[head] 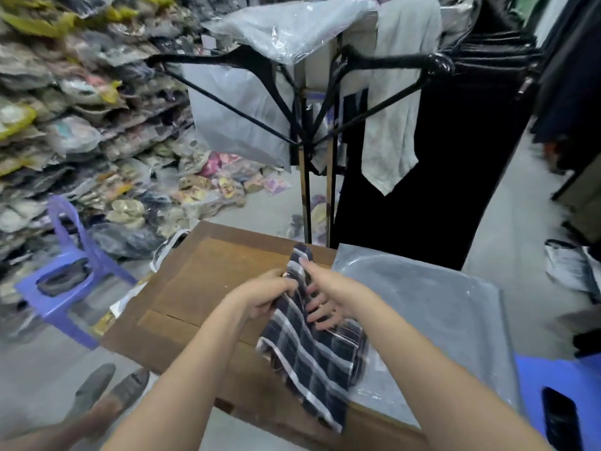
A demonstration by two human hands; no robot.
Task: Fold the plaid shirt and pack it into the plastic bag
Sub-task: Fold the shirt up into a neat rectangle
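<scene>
The dark plaid shirt [312,362] with white stripes lies bunched on a brown cardboard surface [208,275], its near end hanging over the front edge. My left hand [270,296] grips the shirt's upper left part with closed fingers. My right hand [323,301] holds the fabric from the right, fingers spread over it and thumb on the far tip. A grey plastic bag [432,307] lies flat just right of the shirt, its near left corner partly under the cloth.
A black clothes rack [302,131] with hangers, grey bags and dark garments stands behind the cardboard. Piles of bagged goods [81,125] fill the left. A purple plastic chair [68,278] is at left, a blue stool [566,395] at lower right. Grey shoes [110,392] sit lower left.
</scene>
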